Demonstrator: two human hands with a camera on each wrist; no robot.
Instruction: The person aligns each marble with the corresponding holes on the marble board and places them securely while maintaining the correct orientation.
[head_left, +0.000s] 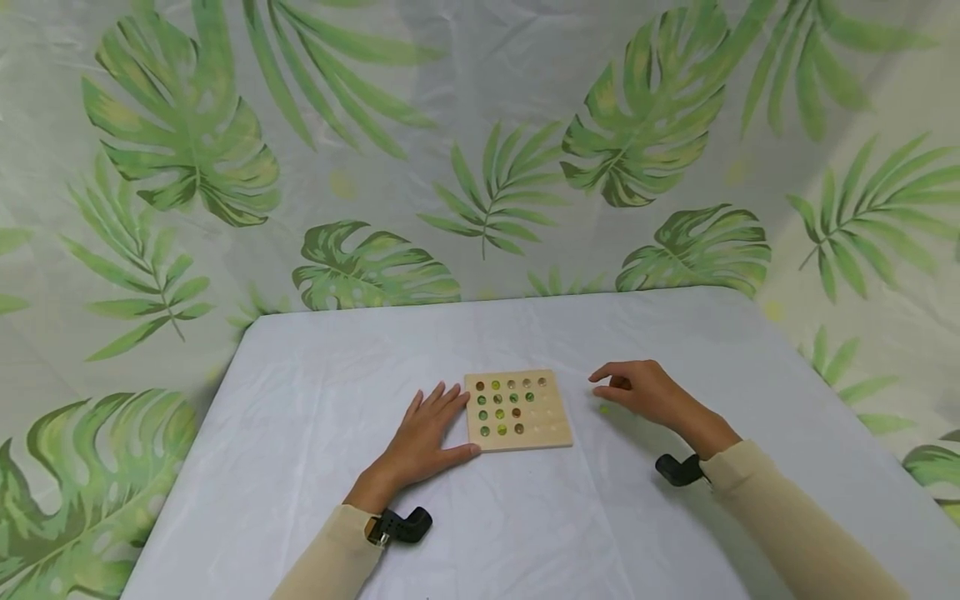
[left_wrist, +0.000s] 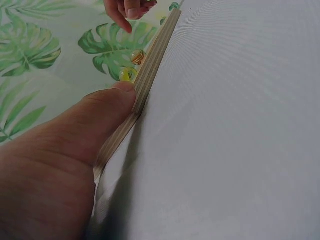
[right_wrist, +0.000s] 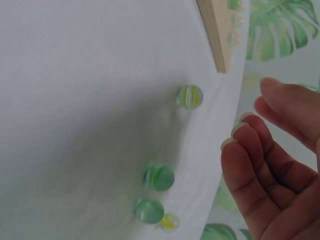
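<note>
A light wooden board [head_left: 557, 427] with rows of round hollows lies on the table. Glass marbles [head_left: 502, 429] fill the top row and the left part of the lower rows; bare hollows show at its lower right. My left hand [head_left: 425, 439] lies flat along the board's left edge, fingers spread, its thumb [left_wrist: 112, 102] touching the near corner. Right of the board, my right hand [head_left: 641, 390] hovers with loosely bent fingers and nothing between them. Beneath it a yellow-green marble [right_wrist: 190, 96] sits on the cloth, with green marbles [right_wrist: 160, 177] and a yellow one [right_wrist: 170, 221] nearby.
A white cloth [head_left: 337, 358] covers the table. Behind it hangs a leaf-patterned curtain [head_left: 510, 275]. Each wrist carries a black camera, one on the left [head_left: 405, 526] and one on the right [head_left: 678, 470].
</note>
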